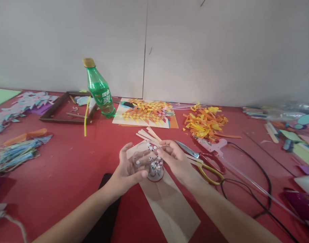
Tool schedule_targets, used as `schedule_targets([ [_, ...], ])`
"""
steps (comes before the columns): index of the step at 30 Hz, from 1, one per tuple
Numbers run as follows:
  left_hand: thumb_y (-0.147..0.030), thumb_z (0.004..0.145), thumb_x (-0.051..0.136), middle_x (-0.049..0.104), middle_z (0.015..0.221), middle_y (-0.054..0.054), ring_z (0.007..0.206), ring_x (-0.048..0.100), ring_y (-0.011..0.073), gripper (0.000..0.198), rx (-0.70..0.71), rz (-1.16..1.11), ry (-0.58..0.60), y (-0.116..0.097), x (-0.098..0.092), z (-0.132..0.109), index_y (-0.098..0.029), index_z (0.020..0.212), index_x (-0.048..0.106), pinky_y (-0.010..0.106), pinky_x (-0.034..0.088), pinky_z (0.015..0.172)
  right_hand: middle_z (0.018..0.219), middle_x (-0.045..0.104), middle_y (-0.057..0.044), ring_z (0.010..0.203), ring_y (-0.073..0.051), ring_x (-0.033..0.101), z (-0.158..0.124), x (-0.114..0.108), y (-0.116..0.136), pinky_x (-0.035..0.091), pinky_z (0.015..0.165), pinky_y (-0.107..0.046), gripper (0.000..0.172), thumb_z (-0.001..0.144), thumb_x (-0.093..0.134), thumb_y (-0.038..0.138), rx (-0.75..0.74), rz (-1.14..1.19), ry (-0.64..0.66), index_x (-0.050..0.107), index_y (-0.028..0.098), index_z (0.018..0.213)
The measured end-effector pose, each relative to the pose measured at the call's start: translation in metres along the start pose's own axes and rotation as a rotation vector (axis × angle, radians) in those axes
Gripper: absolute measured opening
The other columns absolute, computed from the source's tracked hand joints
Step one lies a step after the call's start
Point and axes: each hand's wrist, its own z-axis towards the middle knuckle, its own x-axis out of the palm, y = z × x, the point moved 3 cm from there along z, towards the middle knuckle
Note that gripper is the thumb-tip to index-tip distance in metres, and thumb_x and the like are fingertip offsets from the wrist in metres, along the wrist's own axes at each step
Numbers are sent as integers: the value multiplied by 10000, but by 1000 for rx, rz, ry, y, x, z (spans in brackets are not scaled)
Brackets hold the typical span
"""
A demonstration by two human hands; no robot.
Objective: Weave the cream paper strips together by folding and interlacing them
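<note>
My left hand (127, 170) is wrapped round a small clear plastic container (151, 166) holding several googly eyes, with a red rim at its lower end. My right hand (175, 158) is closed at the container's upper right, fingertips pinched at its edge. Both hands hover over a long strip of beige paper (169, 206) lying on the red table (68, 168). Beige paper strips (146, 134) fan out just beyond the hands.
Red and yellow-handled scissors (207, 162) lie right of my right hand, beside a black cable (257, 175). A green bottle (100, 89) stands at the back by a dark frame (58, 114). Woven orange-yellow paper (146, 114), orange scraps (206, 121), and blue strips (18, 152) surround them.
</note>
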Motion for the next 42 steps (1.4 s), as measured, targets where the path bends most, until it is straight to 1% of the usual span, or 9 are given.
schedule_targets([
  [3,-292,824,697,578,1276,94,981,669,189,606,-178,-115,-120,1,-1,-1,-323,1265,281,361,570,811,900,661,-25,722,-161,633,-3,6,3,493,617,-277,302,838,637,392,-12,-63,61,523,229,1065],
  [6,-262,825,692,642,1184,69,822,684,148,551,-188,-88,-168,-7,-5,-1,-309,1247,341,296,578,696,1026,632,-48,825,-177,641,-4,3,11,521,653,-289,213,881,590,345,-187,-253,55,569,255,1073],
  [8,-261,819,693,664,1144,74,810,684,161,548,-196,-26,-143,-10,-7,-1,-296,1252,359,280,574,652,1079,606,-62,939,-196,618,-5,2,20,526,718,-300,144,898,565,271,-379,-449,68,630,256,1025],
  [11,-257,819,685,682,1105,85,817,680,168,551,-233,68,-68,-10,-8,1,-268,1275,374,252,563,629,978,604,-73,899,-206,598,-9,3,36,506,751,-341,179,907,521,178,-586,-771,98,688,237,936],
  [14,-263,834,654,685,1095,93,758,662,136,555,-246,111,-17,-7,-7,1,-245,1309,366,227,547,617,850,596,-78,799,-215,567,-10,10,45,468,713,-366,218,893,531,137,-614,-1144,183,692,212,768],
  [17,-259,836,623,679,1112,112,757,649,139,567,-251,147,-6,-7,-8,1,-218,1330,348,233,536,610,829,584,-78,805,-209,549,-8,14,44,442,714,-343,198,869,577,128,-603,-1314,254,675,181,705],
  [27,-272,830,589,690,1047,96,814,640,171,585,-263,245,17,-10,-17,-2,-171,1356,354,244,461,631,739,628,-54,829,-192,550,-1,20,31,413,728,-303,292,939,518,190,-686,-1301,636,697,179,709],
  [34,-281,790,616,689,1054,93,861,647,202,619,-266,311,17,-11,-18,1,-160,1346,373,252,455,627,786,621,-56,767,-176,540,7,22,28,380,668,-294,194,912,530,177,-642,-1318,654,701,152,823],
  [42,-221,817,565,680,1005,55,879,642,190,531,-246,365,50,-9,-25,-1,-194,1299,344,280,469,716,818,586,-36,717,-135,531,5,15,34,388,661,-260,143,855,564,132,-514,-1124,663,702,145,821],
])
